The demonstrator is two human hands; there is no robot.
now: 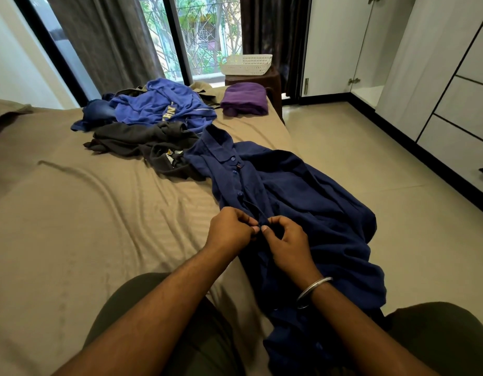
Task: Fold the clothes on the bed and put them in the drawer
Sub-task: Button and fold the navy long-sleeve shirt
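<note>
From the head view, both hands are pinching the front placket of the navy button-up shirt lying on the bed: left hand and right hand are likely fastening 1 button before folding. Next it needs smoothing flat. The shirt is overhanging the bed's right edge; open sheet lies leftward, unfolded clothes beyond.

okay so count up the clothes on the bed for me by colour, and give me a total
Navy: 1, the button shirt both hands pinch.
Bright blue: 1, crumpled top.
Dark blue: 1, small piece, partly hidden.
Dark grey: 1, crumpled heap, possibly more.
Purple: 1, folded.
Total: 5 that show clearly.
</note>
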